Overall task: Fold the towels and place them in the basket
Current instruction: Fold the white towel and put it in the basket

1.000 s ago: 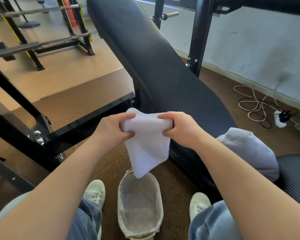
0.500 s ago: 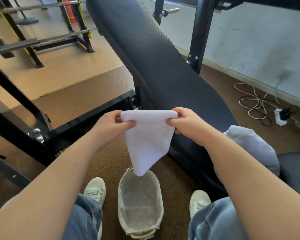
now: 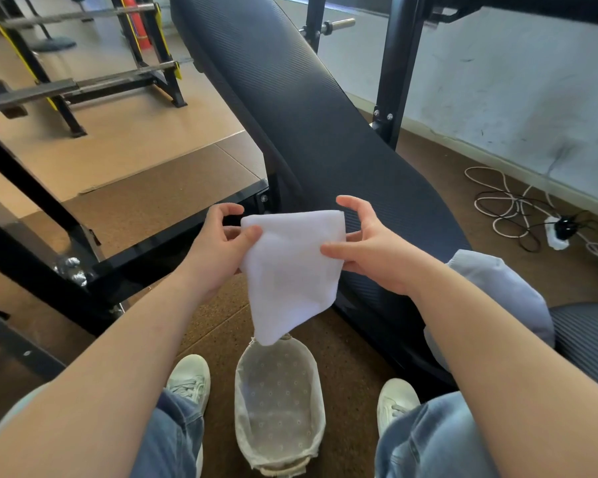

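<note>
Indoors, gym floor, both hands' fingers pinching towel above basket

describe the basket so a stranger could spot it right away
Find the long black padded bench, then look down to the brown floor between the two white sneakers. There sits the oval basket with pale dotted fabric lining, open-topped, directly below the hanging white towel.

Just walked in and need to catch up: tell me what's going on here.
A seated person holds a small white towel in the air with both hands, the left hand pinching one side and the right hand the other. It hangs in a partly folded shape above a lined basket that sits on the floor between the person's shoes. No towel shows in the basket.
</note>
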